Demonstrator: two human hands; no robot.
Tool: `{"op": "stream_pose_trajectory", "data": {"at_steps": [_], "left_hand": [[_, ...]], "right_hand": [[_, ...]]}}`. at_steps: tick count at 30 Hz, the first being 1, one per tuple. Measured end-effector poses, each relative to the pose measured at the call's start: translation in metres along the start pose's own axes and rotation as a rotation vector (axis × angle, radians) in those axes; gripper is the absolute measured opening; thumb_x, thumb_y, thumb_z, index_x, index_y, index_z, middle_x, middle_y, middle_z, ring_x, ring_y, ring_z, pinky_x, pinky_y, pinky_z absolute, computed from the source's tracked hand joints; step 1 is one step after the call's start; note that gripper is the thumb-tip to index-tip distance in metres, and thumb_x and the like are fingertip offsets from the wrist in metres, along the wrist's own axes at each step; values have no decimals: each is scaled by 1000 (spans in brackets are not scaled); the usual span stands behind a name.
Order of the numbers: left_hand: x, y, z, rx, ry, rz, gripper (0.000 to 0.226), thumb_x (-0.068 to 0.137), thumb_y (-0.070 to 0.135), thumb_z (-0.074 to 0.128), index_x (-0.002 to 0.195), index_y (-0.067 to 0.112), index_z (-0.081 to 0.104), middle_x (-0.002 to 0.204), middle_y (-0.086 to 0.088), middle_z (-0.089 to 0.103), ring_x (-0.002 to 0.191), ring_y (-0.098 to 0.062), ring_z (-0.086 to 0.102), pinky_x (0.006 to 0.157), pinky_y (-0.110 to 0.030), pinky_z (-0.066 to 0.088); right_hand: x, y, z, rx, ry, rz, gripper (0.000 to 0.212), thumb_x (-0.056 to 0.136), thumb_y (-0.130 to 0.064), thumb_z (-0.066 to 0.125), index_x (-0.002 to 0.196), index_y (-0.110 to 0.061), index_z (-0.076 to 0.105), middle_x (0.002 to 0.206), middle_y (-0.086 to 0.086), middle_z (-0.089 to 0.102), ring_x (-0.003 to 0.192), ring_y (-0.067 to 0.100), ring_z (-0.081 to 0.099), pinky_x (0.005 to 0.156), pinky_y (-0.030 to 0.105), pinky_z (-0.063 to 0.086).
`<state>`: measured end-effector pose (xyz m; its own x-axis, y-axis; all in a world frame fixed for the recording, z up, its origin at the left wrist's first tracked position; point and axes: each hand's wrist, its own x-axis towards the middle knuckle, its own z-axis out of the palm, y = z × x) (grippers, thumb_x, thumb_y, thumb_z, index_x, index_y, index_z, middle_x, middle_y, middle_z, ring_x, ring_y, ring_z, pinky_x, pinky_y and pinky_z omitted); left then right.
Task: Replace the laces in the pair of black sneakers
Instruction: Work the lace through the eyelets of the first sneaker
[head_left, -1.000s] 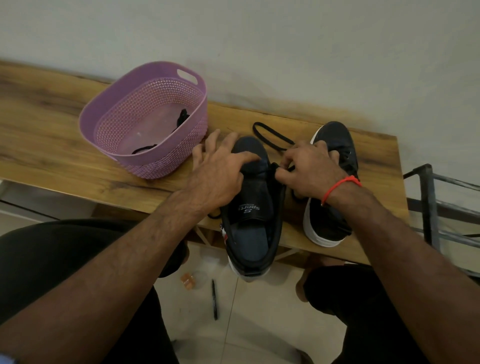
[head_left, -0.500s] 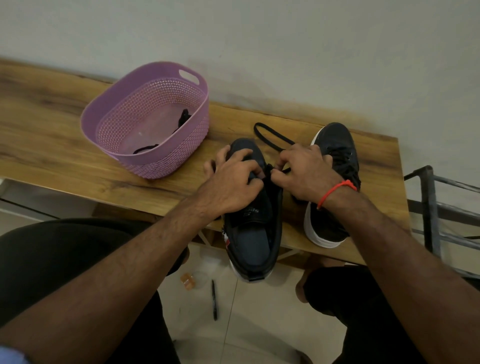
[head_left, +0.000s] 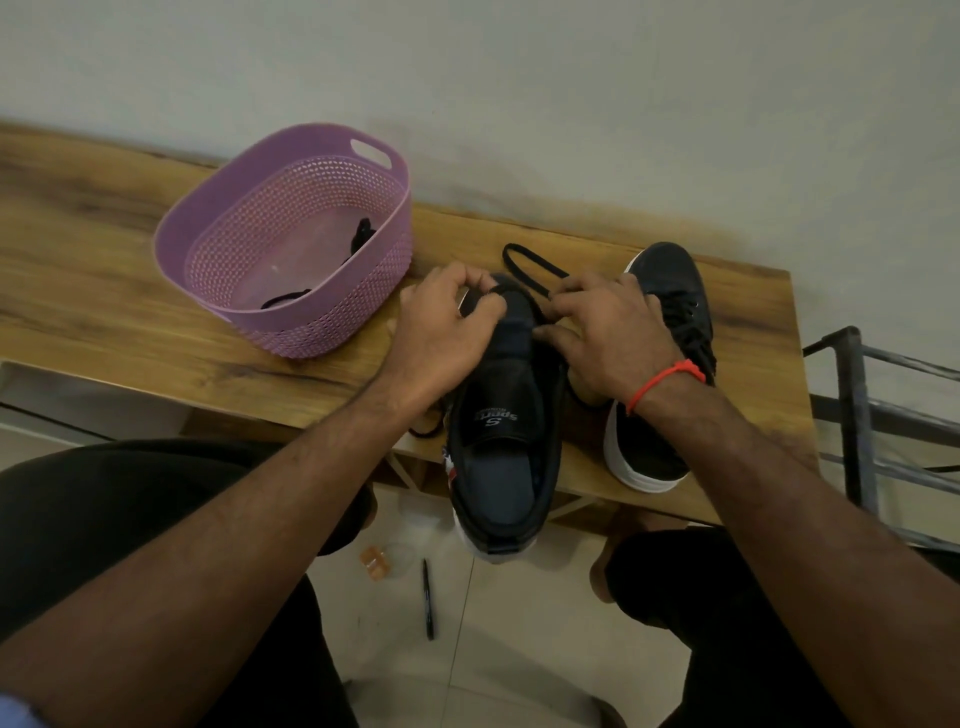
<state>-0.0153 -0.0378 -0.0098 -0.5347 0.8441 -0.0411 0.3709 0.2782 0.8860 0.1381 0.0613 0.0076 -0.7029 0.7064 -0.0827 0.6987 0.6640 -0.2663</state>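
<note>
Two black sneakers stand on the wooden table (head_left: 130, 291). The near sneaker (head_left: 506, 452) hangs over the front edge, its tongue pulled up. My left hand (head_left: 447, 327) curls over its toe end and pinches a black lace (head_left: 530, 270) there. My right hand (head_left: 608, 332), with a red thread at the wrist, pinches the same lace at the sneaker's right side. A loop of the lace lies on the table behind my hands. The second sneaker (head_left: 670, 291), laced and white-soled, stands to the right, partly hidden by my right wrist.
A purple perforated basket (head_left: 218, 223) with a black lace (head_left: 358, 236) inside stands left of the sneakers. A black metal rack (head_left: 857, 415) is at the table's right end. A pen (head_left: 428, 597) and a small orange item (head_left: 374, 564) lie on the tiled floor.
My left hand moved from lying flat over the sneaker's side up to its toe end and curled its fingers on the lace. My right hand shifted slightly forward.
</note>
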Motion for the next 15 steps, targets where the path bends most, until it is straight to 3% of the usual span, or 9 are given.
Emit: {"op": "stream_pose_trajectory", "data": {"at_steps": [2, 4, 7, 8, 12, 15], "left_hand": [[-3, 3, -1, 173, 44, 105, 21, 88, 35, 68, 104, 37, 54, 124, 18, 56, 123, -10, 42, 102, -38, 27], [-7, 7, -3, 236, 80, 233, 23, 86, 34, 72, 101, 36, 55, 130, 18, 53, 126, -10, 35, 96, -36, 21], [-9, 6, -2, 368, 18, 319, 15, 83, 45, 75, 92, 37, 66, 143, 17, 47, 135, -17, 28, 97, -38, 20], [-9, 4, 0, 404, -8, 319, 17, 84, 49, 74, 95, 38, 69, 146, 16, 46, 136, -19, 26, 98, -40, 21], [-9, 2, 3, 460, -13, 302, 32, 86, 57, 70, 112, 39, 71, 147, 16, 47, 135, -21, 28, 98, -41, 25], [-8, 3, 1, 462, 17, 259, 38, 87, 57, 69, 120, 39, 69, 147, 17, 47, 135, -20, 28, 94, -37, 19]], "right_hand": [[3, 1, 3, 115, 97, -20, 17, 94, -43, 60, 100, -30, 69, 124, -7, 55, 122, 25, 44, 102, 48, 38], [6, 1, 3, 293, 239, -29, 9, 92, -38, 65, 85, -32, 63, 107, -8, 56, 110, 19, 52, 97, 44, 45], [7, -4, -3, 607, 343, 4, 13, 91, -27, 70, 83, -18, 64, 97, -9, 55, 94, 3, 53, 86, 14, 41], [6, -6, -5, 675, 348, 2, 13, 91, -26, 70, 87, -13, 68, 97, -10, 56, 95, 0, 54, 84, 11, 41], [6, -8, 0, 729, 295, -75, 18, 91, -28, 70, 93, -10, 72, 106, 1, 64, 107, 9, 57, 95, 30, 48], [5, -10, 1, 791, 238, -111, 18, 91, -25, 70, 95, -7, 72, 110, 6, 63, 109, 12, 57, 92, 24, 48]]}}
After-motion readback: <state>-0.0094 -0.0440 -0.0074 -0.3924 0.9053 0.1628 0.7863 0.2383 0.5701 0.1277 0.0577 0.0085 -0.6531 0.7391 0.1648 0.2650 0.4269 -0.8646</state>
